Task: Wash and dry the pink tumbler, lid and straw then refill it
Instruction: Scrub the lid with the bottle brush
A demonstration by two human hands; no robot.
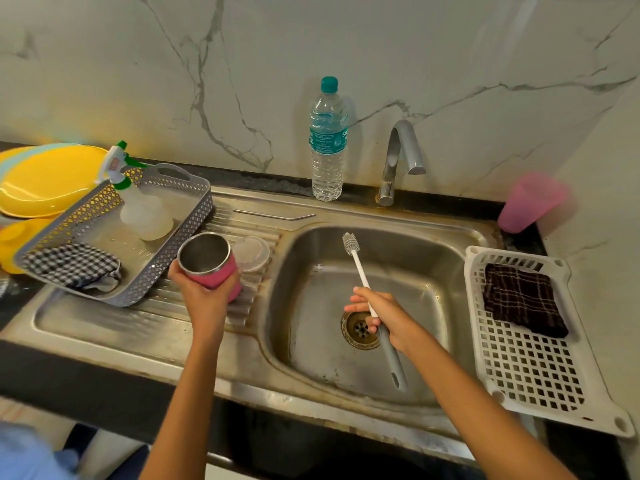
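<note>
My left hand [202, 292] grips the pink tumbler [211, 265] over the steel drainboard, its steel-lined mouth open and facing up. Just right of it the clear lid [252, 253] lies flat on the drainboard ridges. The metal straw [273, 215] lies along the drainboard's back edge. My right hand [384, 315] holds a white bottle brush [356, 261] by its shaft above the sink basin [311, 306], bristles pointing up and away, grey handle hanging down toward me.
A water bottle [327, 140] and the tap [398, 157] stand behind the sink. A grey basket [194, 216] at left holds a spray bottle [138, 202] and a checked cloth [72, 265]. A white tray [540, 368] at right carries a dark cloth [523, 299]. Yellow plates [45, 178] and a pink cup [530, 202] flank them.
</note>
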